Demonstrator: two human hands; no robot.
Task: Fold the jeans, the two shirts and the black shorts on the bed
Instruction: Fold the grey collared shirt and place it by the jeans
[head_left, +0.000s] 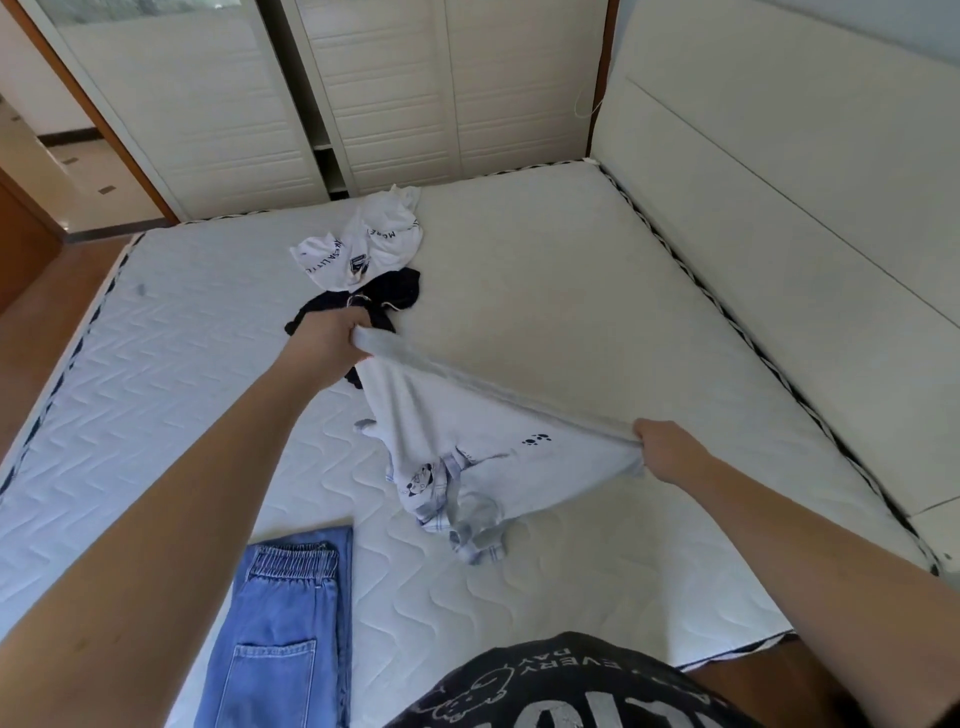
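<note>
Shirt (483, 436), pale blue, stretched above the bed (571, 291) by its hem; left hand (330, 340) and right hand (667, 452) each clench a corner. Keeping the hem taut while lowering should lay it flat, clear of the jeans (291, 613).

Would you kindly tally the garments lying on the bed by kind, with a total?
Shirts: 2, the pale blue cartoon-print shirt stretched between both hands, and the crumpled white lettered shirt.
Jeans: 1, the blue denim jeans at the near edge.
Shorts: 1, the black crumpled shorts.
Total: 4 garments.
</note>
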